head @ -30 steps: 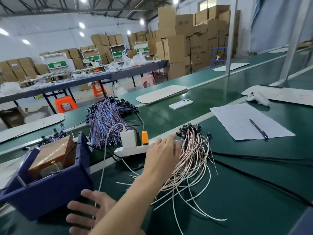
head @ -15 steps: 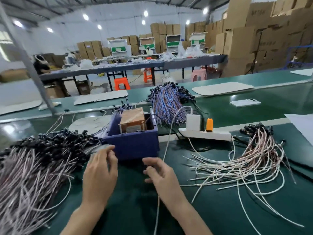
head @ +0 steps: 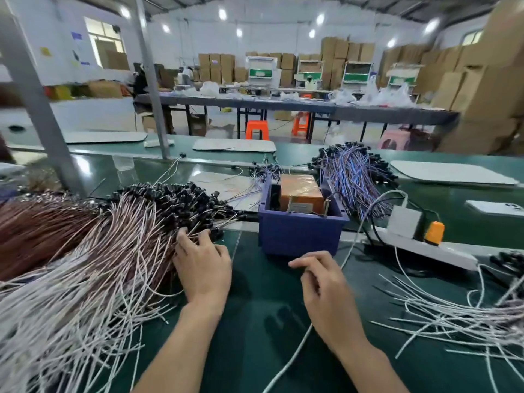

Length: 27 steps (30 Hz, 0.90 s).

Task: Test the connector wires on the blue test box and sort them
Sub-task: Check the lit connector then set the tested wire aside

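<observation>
The blue test box stands on the green bench with an orange-brown unit inside it. A big pile of pinkish-white connector wires with black plugs covers the left side. My left hand reaches into that pile's right edge, its spread fingertips touching wires just below the plugs. My right hand hovers in front of the box with loosely curled fingers and holds nothing. A smaller spread of the same wires lies at the right.
A bundle of blue-purple wires lies behind the box. To the right sits a white power strip with a white adapter and an orange plug; its white cable runs under my right wrist. A phone lies far right; a grey post rises at left.
The view has swung left. My left hand moved from the box's front into the big wire pile. My right hand came back from the right-hand wires to the front of the box.
</observation>
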Motion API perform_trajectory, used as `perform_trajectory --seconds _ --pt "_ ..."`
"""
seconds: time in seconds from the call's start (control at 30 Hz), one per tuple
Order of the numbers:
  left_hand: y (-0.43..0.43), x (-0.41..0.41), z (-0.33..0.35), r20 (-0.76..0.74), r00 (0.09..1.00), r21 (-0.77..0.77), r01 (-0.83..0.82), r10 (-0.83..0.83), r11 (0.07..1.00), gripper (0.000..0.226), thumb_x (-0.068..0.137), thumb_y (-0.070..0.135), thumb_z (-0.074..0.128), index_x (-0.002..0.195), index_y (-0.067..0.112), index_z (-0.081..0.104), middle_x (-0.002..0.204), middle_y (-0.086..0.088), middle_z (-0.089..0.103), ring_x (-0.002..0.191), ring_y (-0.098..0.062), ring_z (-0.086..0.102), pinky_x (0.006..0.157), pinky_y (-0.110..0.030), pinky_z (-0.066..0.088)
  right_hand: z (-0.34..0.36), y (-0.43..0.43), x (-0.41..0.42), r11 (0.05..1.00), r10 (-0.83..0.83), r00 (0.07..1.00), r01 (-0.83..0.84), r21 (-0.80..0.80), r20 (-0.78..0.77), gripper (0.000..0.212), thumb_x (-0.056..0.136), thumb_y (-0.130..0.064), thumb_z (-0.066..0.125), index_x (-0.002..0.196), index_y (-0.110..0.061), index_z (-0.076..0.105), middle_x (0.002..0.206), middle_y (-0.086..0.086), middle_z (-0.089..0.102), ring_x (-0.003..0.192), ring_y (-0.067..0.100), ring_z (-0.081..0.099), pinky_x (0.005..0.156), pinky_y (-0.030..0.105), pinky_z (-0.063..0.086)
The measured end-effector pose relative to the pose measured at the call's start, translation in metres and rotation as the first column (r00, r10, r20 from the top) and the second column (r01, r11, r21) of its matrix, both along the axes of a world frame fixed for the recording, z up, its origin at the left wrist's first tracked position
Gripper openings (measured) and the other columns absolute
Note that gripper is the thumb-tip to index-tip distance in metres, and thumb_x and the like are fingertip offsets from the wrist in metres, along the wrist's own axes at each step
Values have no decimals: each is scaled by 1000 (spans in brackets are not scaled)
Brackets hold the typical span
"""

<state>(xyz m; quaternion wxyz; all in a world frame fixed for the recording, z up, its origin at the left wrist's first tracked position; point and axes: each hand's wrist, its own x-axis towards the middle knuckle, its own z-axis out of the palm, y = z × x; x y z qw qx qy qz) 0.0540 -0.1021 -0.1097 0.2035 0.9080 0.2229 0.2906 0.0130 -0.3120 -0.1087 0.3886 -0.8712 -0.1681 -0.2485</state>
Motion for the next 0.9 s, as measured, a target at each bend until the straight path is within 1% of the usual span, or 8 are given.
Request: perform_trajectory --seconds 0.13,0.3,0.47,0.6,0.7,0.77,0.83,0.9 --pt "2 0 -1 -56 998 34 -21 23 999 34 93 19 55 123 5 62 146 -29 37 121 -42 47 101 -49 37 -2 1 8 999 -14 1000 13 -40 -20 29 97 -2 56 104 -25 72 105 -19 52 84 7 56 71 16 43" --pt "-1 0 -2 -128 990 75 -53 63 996 37 95 22 50 125 3 59 145 -28 38 121 -41 48 99 -50 38 -6 -8 8 987 -5 994 21 158 -105 36 98 -1 53 97 -34 70 105 -19 55 62 16 55 56 14 39" --pt "-1 0 -1 -157 984 54 -71 79 996 53 98 21 47 142 -8 42 150 -24 34 130 -39 45 104 -50 37 -4 -7 9 955 12 987 36 294 -159 40 99 0 52 94 -35 70 102 -17 57 58 14 51 54 14 38" --pt "-2 -1 2 -174 982 40 -68 74 997 53 99 20 45 142 -11 40 150 -22 33 130 -38 45 105 -51 36 -2 -9 9 929 16 983 52 366 -181 41 99 -1 51 92 -37 70 102 -16 57 59 12 51 55 15 40" --pt "-6 -6 6 -62 998 19 -25 26 999 50 97 14 47 140 -13 43 146 -24 38 123 -41 49 100 -52 38 -1 -9 7 912 1 983 74 404 -182 42 99 0 51 91 -35 71 101 -16 58 68 14 57 61 21 46" --pt "-12 -9 10 93 995 30 42 -45 999 48 97 10 48 140 -12 44 143 -22 40 119 -38 50 97 -51 40 0 -9 6 894 7 978 88 439 -210 43 99 -1 51 89 -37 72 100 -17 61 73 13 60 62 21 47" --pt "-24 -14 15 299 934 93 174 -195 980 47 97 5 49 142 -9 44 140 -18 39 116 -31 49 98 -46 42 3 -10 5 848 50 967 92 523 -251 41 100 -6 52 92 -41 73 100 -16 66 78 9 65 67 16 48" --pt "-42 -24 18 443 804 174 355 -395 918 49 99 4 46 146 -6 39 143 -13 34 112 -23 48 99 -37 43 6 -10 5 772 118 952 92 629 -284 35 102 -13 53 102 -41 73 101 -11 72 80 9 68 71 15 50"
